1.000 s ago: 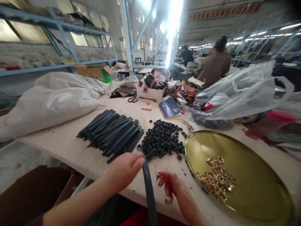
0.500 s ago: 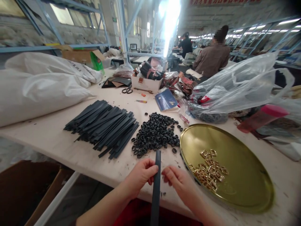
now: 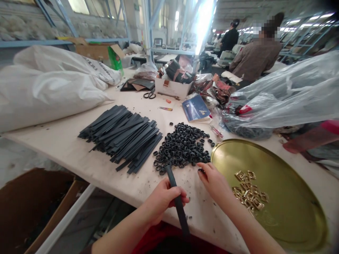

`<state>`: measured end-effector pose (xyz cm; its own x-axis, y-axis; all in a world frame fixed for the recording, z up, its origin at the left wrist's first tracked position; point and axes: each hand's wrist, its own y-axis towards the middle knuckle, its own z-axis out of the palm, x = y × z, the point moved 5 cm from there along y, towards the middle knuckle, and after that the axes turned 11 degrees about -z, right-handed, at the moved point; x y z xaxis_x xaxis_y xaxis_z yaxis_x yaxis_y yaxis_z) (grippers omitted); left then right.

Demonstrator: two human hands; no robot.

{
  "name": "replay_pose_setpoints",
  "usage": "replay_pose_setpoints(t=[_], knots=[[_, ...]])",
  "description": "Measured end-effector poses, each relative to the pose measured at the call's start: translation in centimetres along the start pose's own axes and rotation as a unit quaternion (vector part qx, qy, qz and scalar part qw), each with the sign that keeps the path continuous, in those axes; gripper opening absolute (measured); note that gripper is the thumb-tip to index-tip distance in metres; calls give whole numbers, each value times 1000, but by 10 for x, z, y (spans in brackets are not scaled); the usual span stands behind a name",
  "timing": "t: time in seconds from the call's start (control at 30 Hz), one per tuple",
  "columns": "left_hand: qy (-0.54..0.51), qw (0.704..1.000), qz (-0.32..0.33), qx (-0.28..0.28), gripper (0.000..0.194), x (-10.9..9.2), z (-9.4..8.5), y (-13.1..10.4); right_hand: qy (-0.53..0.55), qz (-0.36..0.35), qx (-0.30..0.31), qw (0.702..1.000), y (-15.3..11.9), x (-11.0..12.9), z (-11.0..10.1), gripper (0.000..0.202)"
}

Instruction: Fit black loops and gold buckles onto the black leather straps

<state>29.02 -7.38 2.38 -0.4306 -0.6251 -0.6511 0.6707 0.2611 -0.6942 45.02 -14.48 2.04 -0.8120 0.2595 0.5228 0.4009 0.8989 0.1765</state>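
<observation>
My left hand (image 3: 169, 195) is closed round a long dark strap (image 3: 178, 203), whose upper end points at a heap of small black loops (image 3: 182, 146). At the near right edge of that heap, my right hand (image 3: 209, 176) has its fingers bent round a small black loop (image 3: 201, 170). Left of the heap lies a pile of dark flat strips (image 3: 122, 135). On the right, a round gold tray (image 3: 286, 180) bears a cluster of gold metal buckles (image 3: 249, 192).
Behind are black scissors (image 3: 149, 94), a blue booklet (image 3: 196, 108), a white box (image 3: 172, 88) of scraps and a clear plastic bag (image 3: 291, 95). White sacks (image 3: 53, 84) lie at the left. Two people are further back.
My right hand has moved forward, away from the strap, to the edge of the loop heap and closed on a loop. The strap now leans left at its top. The view has shifted right.
</observation>
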Motion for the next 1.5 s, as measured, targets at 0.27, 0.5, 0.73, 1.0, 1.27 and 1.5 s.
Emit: replay_pose_setpoints(t=[0.27, 0.5, 0.73, 1.0, 1.27, 1.5], knots=[[210, 967, 144, -25, 33, -2, 13, -4, 660, 265, -139, 689, -46, 17, 17, 27], [315, 929, 159, -107, 29, 0, 20, -17, 704, 244, -153, 650, -58, 37, 22, 22], [473, 854, 185, -110, 24, 0, 19, -29, 628, 207, -89, 745, -70, 35, 19, 27], [501, 847, 175, -31, 25, -10, 20, -36, 583, 176, -37, 793, -72, 44, 12, 21], [307, 947, 23, 87, 39, 23, 21, -23, 531, 188, -63, 824, -70, 48, 21, 33], [158, 982, 61, 83, 52, 28, 16, -3, 328, 74, -13, 942, -76, 39, 6, 50]])
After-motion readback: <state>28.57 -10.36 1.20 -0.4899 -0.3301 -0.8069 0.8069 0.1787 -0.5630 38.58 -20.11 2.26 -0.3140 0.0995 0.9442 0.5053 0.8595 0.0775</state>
